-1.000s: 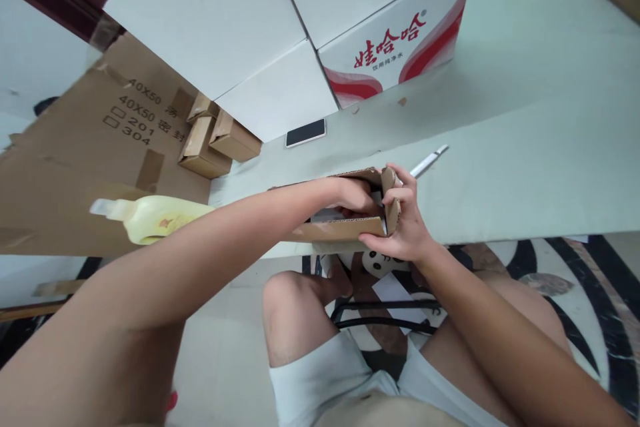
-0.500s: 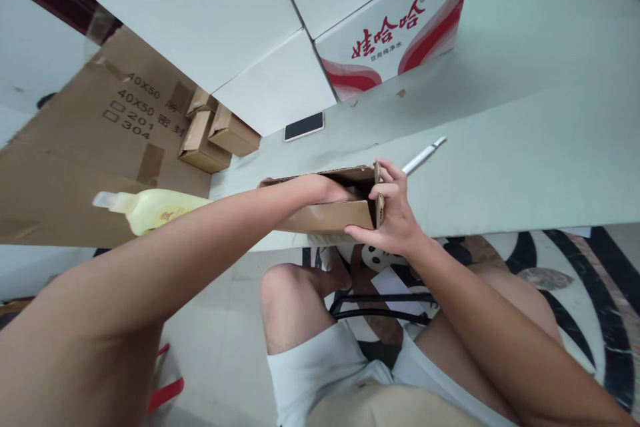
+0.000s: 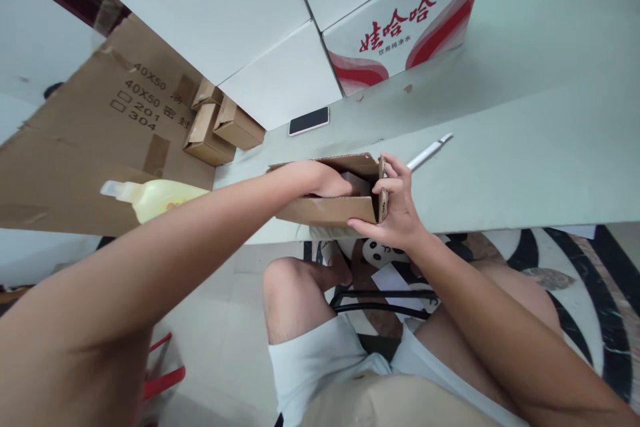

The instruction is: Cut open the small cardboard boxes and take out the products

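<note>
An open brown cardboard box (image 3: 333,211) lies near the table's front edge, its long opening facing up. My right hand (image 3: 397,203) grips its right end, with the fingers over the upright end flap and the thumb on the near side. Inside the opening is my left hand (image 3: 333,180), its fingers curled down and mostly hidden by the box wall. Just past them shows a greyish-brown block-like item (image 3: 357,183); its kind is unclear. Behind my right hand a white, pen-like cutter (image 3: 429,152) lies on the table.
A phone (image 3: 309,121) lies beyond the box. White cartons (image 3: 395,33) are stacked behind it. Small brown boxes (image 3: 240,123) and a large cardboard sheet (image 3: 75,127) stand at left, near a yellow bottle (image 3: 163,199). The pale table (image 3: 530,167) extends right.
My left hand has come slightly up in the box, and more of the greyish-brown item shows beside it. My right hand keeps its grip on the box end. The view has shifted slightly.
</note>
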`<state>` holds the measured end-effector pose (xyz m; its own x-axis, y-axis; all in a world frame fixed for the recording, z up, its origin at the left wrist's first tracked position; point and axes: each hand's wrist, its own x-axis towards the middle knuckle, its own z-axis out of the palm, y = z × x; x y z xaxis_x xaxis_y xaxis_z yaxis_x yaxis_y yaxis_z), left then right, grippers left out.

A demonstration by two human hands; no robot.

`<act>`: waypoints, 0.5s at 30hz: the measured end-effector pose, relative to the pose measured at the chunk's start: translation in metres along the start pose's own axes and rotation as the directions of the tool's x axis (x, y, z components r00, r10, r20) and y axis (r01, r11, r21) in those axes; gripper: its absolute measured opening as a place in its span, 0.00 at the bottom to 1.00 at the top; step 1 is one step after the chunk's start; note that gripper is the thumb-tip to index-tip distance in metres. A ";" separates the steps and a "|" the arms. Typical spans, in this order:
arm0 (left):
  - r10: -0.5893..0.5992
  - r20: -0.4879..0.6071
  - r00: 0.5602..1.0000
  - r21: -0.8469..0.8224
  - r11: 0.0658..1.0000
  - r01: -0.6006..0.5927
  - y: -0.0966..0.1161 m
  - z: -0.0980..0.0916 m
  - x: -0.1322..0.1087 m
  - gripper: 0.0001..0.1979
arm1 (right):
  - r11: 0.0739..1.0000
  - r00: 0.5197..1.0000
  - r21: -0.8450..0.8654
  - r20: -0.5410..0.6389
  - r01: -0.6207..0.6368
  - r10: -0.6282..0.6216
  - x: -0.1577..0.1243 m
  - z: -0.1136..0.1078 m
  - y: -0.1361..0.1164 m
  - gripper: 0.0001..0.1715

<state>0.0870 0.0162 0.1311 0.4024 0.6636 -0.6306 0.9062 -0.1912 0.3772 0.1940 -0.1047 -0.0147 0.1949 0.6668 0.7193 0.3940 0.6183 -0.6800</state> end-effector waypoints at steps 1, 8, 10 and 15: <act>-0.138 0.031 0.990 0.150 0.980 0.132 0.001 -0.009 -0.010 0.17 | 1.000 1.000 0.001 0.000 -0.002 0.002 0.000 0.000 0.000 0.34; -0.273 0.030 0.961 0.155 0.952 0.266 -0.018 -0.046 -0.058 0.22 | 1.000 1.000 -0.007 0.000 0.002 -0.002 -0.001 0.001 -0.001 0.34; -0.262 -0.027 0.965 0.125 0.957 0.264 -0.027 -0.050 -0.063 0.19 | 1.000 1.000 -0.009 -0.009 0.008 -0.008 -0.001 0.001 0.000 0.34; -0.283 -0.195 0.939 0.263 0.907 0.328 -0.041 -0.055 -0.072 0.14 | 1.000 1.000 -0.018 -0.008 -0.006 0.006 -0.002 0.003 0.000 0.34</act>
<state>0.0142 0.0163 0.1982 0.0964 0.8185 -0.5663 0.9884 -0.1460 -0.0428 0.1908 -0.1051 -0.0168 0.2043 0.6670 0.7165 0.4087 0.6070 -0.6815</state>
